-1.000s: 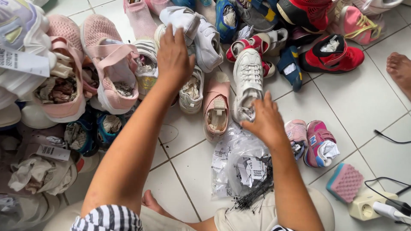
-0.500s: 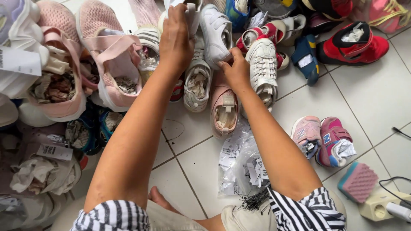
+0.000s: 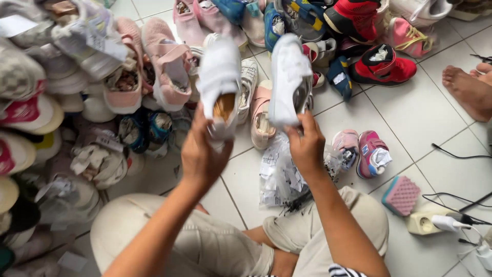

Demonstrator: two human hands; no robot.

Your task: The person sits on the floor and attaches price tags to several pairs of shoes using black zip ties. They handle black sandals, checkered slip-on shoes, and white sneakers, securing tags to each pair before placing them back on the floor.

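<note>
Left hand [image 3: 202,156] clamped on one white shoe [image 3: 219,84], right hand [image 3: 306,146] on other white shoe [image 3: 288,79]; side by side, toes pointing away, above tiled floor [image 3: 420,113].

left shoe [image 3: 219,84] beside right shoe [image 3: 288,82] | above floor [image 3: 415,118] | shoe pile [image 3: 169,77] behind

Matt white synthetic-leather shoes [image 3: 219,77] w/ cloth straps; glossy tile floor [image 3: 420,113]; crinkly clear plastic bag [image 3: 279,174].
</note>
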